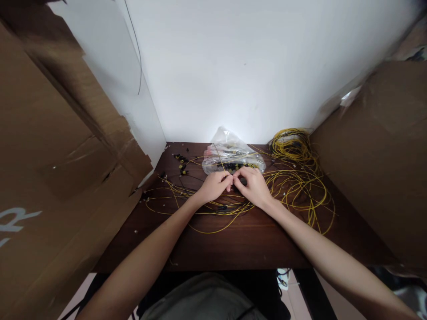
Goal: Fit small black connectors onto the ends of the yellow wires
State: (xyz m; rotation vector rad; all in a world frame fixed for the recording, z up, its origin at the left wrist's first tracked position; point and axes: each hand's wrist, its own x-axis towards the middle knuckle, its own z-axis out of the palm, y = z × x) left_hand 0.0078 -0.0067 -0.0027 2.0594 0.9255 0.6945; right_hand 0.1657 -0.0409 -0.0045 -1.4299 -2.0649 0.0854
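My left hand (216,185) is closed in a pinch, with a thin wire rising from its fingertips. Close against it, my right hand (252,183) also pinches, its thumb and forefinger meeting near the left fingertips; whatever lies between them is too small to make out. Just behind both hands rests a clear plastic bag (218,140) holding small black and yellow parts. Long yellow wires (213,232) run under and around my hands across the dark brown table (247,249).
A thick coil of yellow and black wire (290,146) sits at the back right. Small black connectors (183,166) lie at the back left. Cardboard sheets (66,155) stand at both sides, and a white wall (240,80) rises behind.
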